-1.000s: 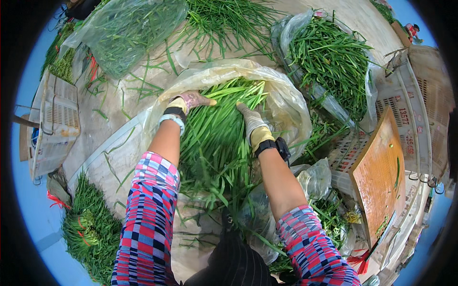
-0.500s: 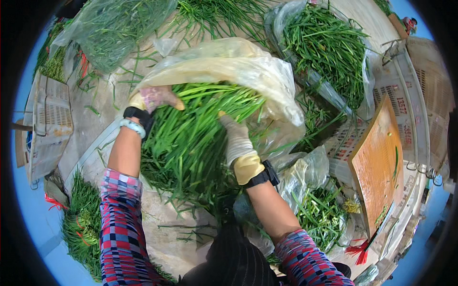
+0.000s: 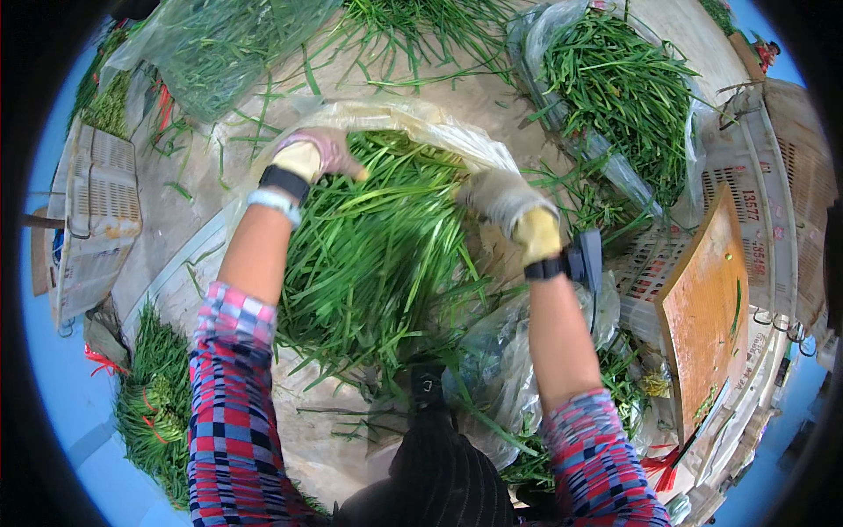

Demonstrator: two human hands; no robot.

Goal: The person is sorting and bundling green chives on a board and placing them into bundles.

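Note:
A large heap of garlic chives, long and green, lies in front of me, its near leaves smeared by motion. A clear, yellowish plastic bag curves round its far side. My left hand, in a pink and cream glove, is closed on the bag's rim at the far left of the heap, thumb toward the leaves. At the far right, my right hand, in a grey and yellow glove, is closed at the other end of the rim. Its fingertips are partly hidden.
Another bag of chives stands at the far right. A wooden board leans by plastic crates. One crate stands at the left, above tied chive bundles. Crumpled plastic lies by my right forearm.
My right hand has moved from the heap outward to the right and onto the bag's rim. The left hand has shifted slightly away and right. The bag's raised far flap has dropped lower.

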